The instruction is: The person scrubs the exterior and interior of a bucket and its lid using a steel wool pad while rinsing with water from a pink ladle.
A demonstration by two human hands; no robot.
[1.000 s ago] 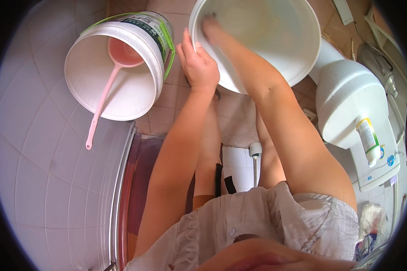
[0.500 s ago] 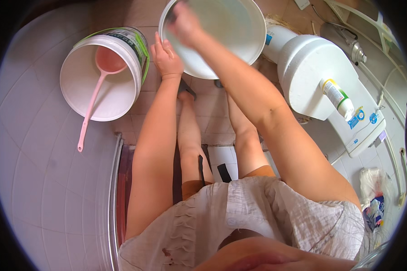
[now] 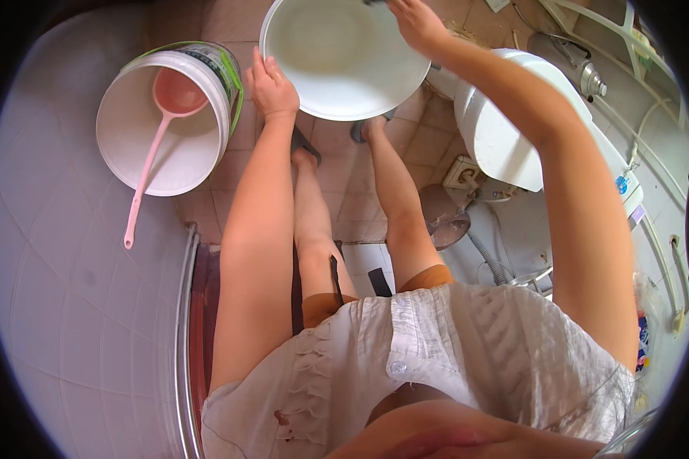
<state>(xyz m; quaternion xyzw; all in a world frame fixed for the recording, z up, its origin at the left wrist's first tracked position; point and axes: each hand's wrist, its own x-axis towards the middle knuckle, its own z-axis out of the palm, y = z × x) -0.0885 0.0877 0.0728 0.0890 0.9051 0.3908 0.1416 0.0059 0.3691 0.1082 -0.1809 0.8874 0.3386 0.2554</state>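
Observation:
A large round white tub stands on the floor ahead of me, its far side cut off by the picture's top edge. Along its left rim, my left hand rests against the outside with fingers stretched out. My right hand is at the far right part of the rim, closed on a small dark object. Most of that object lies beyond the picture's edge, so its kind is unclear. A pale greyish patch shows in the tub's bottom; whether it is water, I cannot tell.
To the left, a white bucket with a green handle holds a pink long-handled dipper. A white toilet stands at right beneath my right arm. A floor socket-like box and grey hose are nearby.
My right hand has swung from the tub's left side across to its far right rim, still with the dark object. My left hand stays at the left rim. The view has shifted slightly.

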